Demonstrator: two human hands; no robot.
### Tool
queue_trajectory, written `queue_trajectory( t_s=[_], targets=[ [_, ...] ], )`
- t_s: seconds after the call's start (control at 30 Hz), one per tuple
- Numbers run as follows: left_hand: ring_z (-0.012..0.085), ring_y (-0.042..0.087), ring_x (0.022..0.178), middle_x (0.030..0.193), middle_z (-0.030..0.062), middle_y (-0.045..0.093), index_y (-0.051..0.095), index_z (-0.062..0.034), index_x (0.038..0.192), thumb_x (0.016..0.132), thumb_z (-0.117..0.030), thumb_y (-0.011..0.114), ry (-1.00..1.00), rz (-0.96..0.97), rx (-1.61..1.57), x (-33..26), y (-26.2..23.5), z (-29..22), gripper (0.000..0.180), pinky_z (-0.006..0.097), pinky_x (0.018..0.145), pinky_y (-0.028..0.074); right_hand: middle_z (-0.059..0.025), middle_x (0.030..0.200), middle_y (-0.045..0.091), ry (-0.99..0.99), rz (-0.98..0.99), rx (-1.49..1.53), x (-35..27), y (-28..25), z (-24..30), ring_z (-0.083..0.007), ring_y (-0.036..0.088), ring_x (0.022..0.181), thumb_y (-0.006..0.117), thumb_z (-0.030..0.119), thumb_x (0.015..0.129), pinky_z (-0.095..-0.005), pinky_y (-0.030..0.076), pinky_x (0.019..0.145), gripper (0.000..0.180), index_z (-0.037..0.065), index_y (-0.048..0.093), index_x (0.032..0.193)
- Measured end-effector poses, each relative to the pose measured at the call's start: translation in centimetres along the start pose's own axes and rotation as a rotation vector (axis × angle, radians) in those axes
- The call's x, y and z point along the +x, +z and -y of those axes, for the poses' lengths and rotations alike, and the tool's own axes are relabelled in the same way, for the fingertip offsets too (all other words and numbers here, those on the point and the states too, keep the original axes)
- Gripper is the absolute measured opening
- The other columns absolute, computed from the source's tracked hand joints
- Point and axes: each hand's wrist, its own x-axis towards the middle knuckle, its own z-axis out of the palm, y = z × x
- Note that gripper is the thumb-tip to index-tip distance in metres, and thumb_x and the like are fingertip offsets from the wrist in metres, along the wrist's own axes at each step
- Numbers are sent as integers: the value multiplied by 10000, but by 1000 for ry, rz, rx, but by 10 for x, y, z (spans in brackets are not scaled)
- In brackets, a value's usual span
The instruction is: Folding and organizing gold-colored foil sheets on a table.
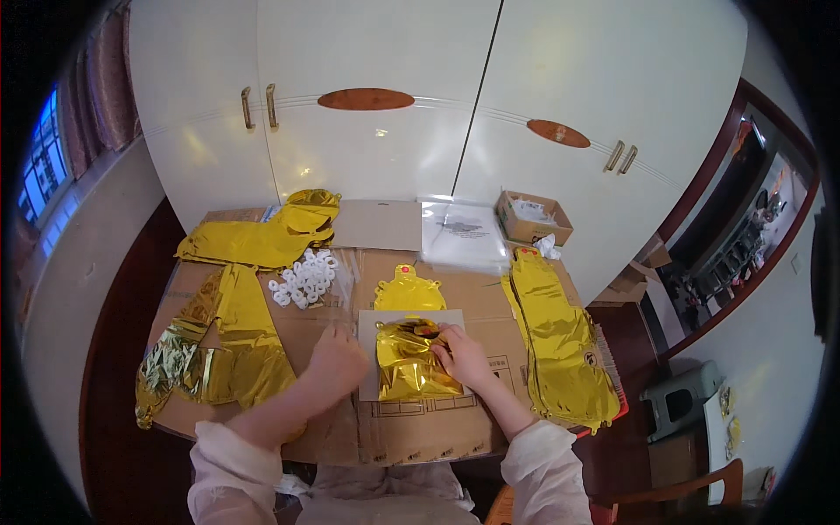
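Observation:
A folded gold foil balloon lies on a grey card in front of me. My right hand grips its upper right part, thumb and fingers closed on the foil. Left of the card, my left hand is held with its fingers curled together; whatever it may hold is too small to make out. Just beyond the card lies a flat gold foil piece with a scalloped, crown-like outline and a red spot at its top. White rings of ribbon or tape are heaped beyond my left hand.
Flattened cardboard covers the table. Gold foil balloons lie in stacks at the far left, near left and right. Along the back are a grey card stack, clear plastic bags and a small carton. White cabinets stand behind.

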Motion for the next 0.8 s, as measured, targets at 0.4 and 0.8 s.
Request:
queue_trajectory(
  t_s=[0.4, 0.8],
  targets=[
    [243, 332, 1381, 1481, 99, 373, 411, -57, 1391, 929, -531, 431, 647, -301, -539, 17, 39, -84, 662, 468, 1126, 246, -146, 1070, 605, 107, 20, 77, 5, 1, 5, -366, 611, 931, 631, 207, 862, -428, 511, 751, 366, 62, 501, 1173],
    [264, 295, 1398, 1490, 130, 347, 378, -32, 1406, 877, -600, 470, 603, -240, -563, 17, 31, -80, 781, 527, 1117, 215, -231, 1342, 459, -40, 52, 503, 6, 0, -33, -365, 433, 1281, 724, 240, 804, -423, 330, 1079, 738, 4, 337, 1386]
  ],
)
